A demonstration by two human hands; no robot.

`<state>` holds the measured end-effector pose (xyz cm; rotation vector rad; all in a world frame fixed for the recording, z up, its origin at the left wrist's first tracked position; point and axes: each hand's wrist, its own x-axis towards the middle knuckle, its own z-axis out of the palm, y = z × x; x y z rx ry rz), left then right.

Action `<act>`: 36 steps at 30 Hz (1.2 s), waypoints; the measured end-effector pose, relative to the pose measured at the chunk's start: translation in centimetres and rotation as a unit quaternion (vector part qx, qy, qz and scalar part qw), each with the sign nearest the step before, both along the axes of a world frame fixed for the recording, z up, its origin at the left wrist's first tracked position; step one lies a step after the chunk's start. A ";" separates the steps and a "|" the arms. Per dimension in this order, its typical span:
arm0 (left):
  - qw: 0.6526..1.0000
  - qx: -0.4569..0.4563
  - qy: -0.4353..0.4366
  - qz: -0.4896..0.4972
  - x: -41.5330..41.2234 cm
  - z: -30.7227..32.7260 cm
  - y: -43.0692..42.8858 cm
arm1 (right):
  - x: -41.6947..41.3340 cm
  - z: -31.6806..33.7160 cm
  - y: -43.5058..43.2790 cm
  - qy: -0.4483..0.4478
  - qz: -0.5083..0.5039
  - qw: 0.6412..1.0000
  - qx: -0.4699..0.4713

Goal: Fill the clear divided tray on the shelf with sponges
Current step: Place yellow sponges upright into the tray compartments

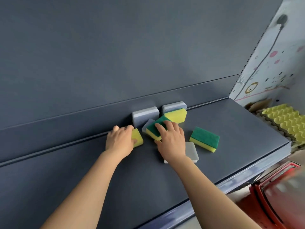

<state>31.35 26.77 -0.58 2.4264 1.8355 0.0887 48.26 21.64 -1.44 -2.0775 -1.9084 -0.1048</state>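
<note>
Several sponges lie on a dark grey shelf. My left hand grips a yellow sponge near the back ledge. My right hand rests with its fingers on a green-topped yellow sponge, which leans on a grey sponge. Two grey sponges stand upright against the back wall. A yellow sponge leans on the right one. Another green and yellow sponge lies to the right. A flat grey sponge lies under my right wrist. No clear divided tray is in view.
The shelf's right end drops off beside yellow wavy foam sheets. A red basket sits below the front edge at lower right. A patterned wall stands at the right.
</note>
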 end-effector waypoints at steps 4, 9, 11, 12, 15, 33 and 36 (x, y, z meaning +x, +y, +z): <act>0.996 -0.084 0.001 0.040 -0.3 0.0 -0.3 | -0.2 -0.2 0.5 0.028 0.004 0.996 0.090; 0.957 -0.160 -0.209 0.122 -2.1 0.3 -1.6 | -1.9 0.5 -0.1 0.092 0.028 0.980 0.174; 0.935 -0.137 -0.285 0.157 -3.5 0.6 -2.5 | -3.3 1.0 -0.4 0.137 0.050 0.973 0.178; 0.916 -0.132 -0.337 0.171 -4.3 0.7 -2.9 | -4.1 1.1 -0.6 0.160 0.063 0.968 0.180; 0.843 -0.124 -0.484 0.202 -7.3 1.5 -4.6 | -6.7 1.7 -1.2 0.236 0.089 0.951 0.178; 0.715 0.014 -0.626 0.310 -32.2 3.4 -22.6 | -30.2 2.3 -12.7 0.397 0.190 0.898 0.004; 0.717 0.032 -0.622 0.315 -36.2 3.5 -25.6 | -34.5 2.5 -15.0 0.409 0.209 0.888 -0.007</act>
